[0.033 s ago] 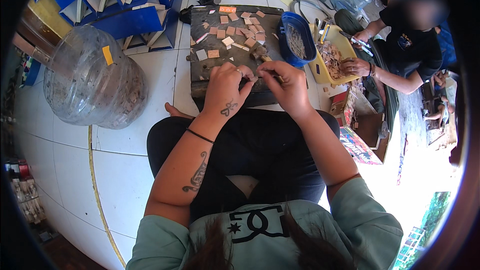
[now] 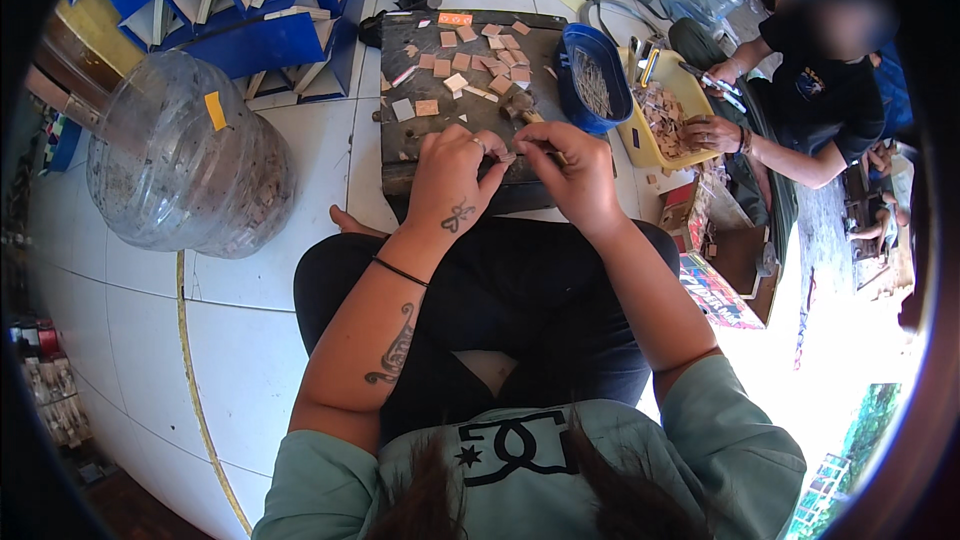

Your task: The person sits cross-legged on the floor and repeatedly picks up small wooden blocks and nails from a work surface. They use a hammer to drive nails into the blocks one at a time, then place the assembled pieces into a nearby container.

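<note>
My left hand (image 2: pixel 458 168) is closed at the near edge of a low dark work board (image 2: pixel 400 155), pinching a small wooden piece (image 2: pixel 507 157) between thumb and fingers. Close against it, my right hand (image 2: pixel 572 168) is closed too, its fingertips meeting at the piece; whatever they pinch is too small to name. A hammer (image 2: pixel 519 107) lies just beyond my fingers, partly hidden by my right hand. Small square wooden tiles (image 2: pixel 460 62) are scattered over the board. At its right side stands a blue tub (image 2: pixel 567 90) with many thin metal pins or nails in it.
A yellow basin (image 2: pixel 640 147) of wooden pieces sits right of the tub, with a co-worker's hand (image 2: pixel 705 133) at it. To the left stands a large clear plastic container (image 2: pixel 190 160). Blue racks (image 2: pixel 240 40) fill the far left. An open box (image 2: pixel 735 260) lies at right.
</note>
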Demonstrator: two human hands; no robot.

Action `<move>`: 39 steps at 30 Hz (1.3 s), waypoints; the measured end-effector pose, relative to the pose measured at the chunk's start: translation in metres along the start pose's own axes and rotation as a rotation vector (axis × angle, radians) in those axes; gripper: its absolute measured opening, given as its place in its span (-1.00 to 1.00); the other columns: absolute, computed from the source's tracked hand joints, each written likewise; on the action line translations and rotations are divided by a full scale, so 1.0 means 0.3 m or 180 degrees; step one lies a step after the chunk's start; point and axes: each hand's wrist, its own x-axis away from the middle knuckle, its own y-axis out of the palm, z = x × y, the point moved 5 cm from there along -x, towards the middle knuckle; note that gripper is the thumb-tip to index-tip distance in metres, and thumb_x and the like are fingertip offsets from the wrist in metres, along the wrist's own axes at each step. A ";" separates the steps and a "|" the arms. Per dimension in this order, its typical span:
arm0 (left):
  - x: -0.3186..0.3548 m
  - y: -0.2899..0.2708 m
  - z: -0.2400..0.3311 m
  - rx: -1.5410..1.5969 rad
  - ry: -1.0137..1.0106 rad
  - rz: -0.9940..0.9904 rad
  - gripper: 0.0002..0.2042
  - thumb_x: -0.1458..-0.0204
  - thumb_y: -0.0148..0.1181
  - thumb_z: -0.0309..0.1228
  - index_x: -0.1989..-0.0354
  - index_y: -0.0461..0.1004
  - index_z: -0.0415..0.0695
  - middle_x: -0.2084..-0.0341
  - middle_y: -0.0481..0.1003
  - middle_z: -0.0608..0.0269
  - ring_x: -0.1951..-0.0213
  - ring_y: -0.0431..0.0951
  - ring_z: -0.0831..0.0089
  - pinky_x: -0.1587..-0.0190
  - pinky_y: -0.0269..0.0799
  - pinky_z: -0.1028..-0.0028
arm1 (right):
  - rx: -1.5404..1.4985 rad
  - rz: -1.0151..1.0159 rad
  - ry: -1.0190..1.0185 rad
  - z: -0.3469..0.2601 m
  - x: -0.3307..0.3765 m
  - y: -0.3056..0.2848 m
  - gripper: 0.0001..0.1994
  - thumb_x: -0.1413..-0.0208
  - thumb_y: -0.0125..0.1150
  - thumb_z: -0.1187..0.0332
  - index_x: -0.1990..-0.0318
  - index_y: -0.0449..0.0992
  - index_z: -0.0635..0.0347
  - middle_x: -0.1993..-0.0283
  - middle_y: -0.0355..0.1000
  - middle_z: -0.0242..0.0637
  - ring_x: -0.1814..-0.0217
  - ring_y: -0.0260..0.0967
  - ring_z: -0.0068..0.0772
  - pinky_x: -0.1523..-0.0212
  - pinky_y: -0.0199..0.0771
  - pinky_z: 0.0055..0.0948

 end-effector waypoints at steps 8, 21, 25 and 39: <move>-0.003 -0.001 0.005 -0.0014 0.0047 0.0112 -0.89 0.09 0.33 -0.48 0.37 0.54 -0.06 0.51 0.51 0.34 0.32 0.48 0.29 0.13 0.30 0.32 | 0.0357 -0.0105 -0.0610 -0.031 -0.006 0.006 -0.88 -0.03 0.27 0.60 0.25 0.58 0.28 0.31 0.55 -0.19 0.31 0.55 -0.31 0.30 0.50 -0.45; -0.003 0.017 0.018 0.0470 0.0212 0.0493 -0.95 0.01 0.27 -0.53 0.41 0.54 -0.24 0.48 0.48 0.15 0.36 0.50 0.15 0.25 0.40 0.32 | 0.2143 0.0043 0.0130 0.010 0.097 -0.099 -0.51 0.06 0.37 0.41 -0.07 0.36 0.20 -0.01 0.37 -0.10 -0.07 0.35 -0.04 0.02 0.44 -0.17; -0.004 0.020 0.024 0.0446 0.0349 0.0558 -0.94 0.00 0.25 -0.53 0.45 0.51 -0.24 0.49 0.47 0.13 0.36 0.49 0.12 0.25 0.39 0.30 | 0.2056 -0.0356 0.1326 0.083 0.232 -0.118 -0.56 -0.06 0.25 0.43 -0.10 0.31 0.20 0.01 0.37 -0.06 0.05 0.40 0.04 0.03 0.44 -0.12; 0.000 0.032 0.036 0.0220 0.0508 0.0564 -0.95 -0.02 0.22 -0.55 0.43 0.48 -0.25 0.48 0.42 0.10 0.36 0.45 0.08 0.24 0.37 0.27 | 0.0874 -0.0371 0.1093 -0.251 0.345 -0.251 -0.63 -0.28 0.02 0.44 -0.22 0.29 0.25 0.17 0.46 0.05 0.19 0.48 0.10 0.22 0.47 -0.21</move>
